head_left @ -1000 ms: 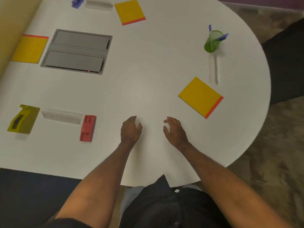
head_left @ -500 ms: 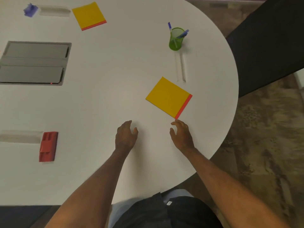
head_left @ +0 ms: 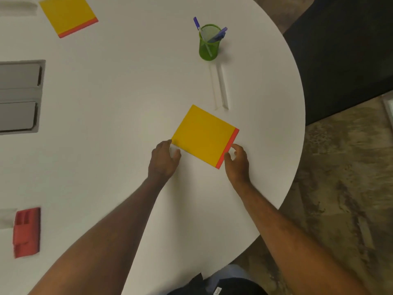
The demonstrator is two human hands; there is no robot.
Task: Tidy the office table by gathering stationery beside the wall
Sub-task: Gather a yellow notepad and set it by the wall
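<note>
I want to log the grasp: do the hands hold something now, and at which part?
Nothing is lifted. The left hand touches the near-left corner of the yellow notepad, the right hand its red edge; a closed grip cannot be told.

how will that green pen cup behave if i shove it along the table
The green pen cup looks tall for its narrow base, so a push near the rim may well tip it. Its mesh wall suggests it is light, so it should slide easily if pushed low. The two pens lean loosely inside and would likely shift.
</note>
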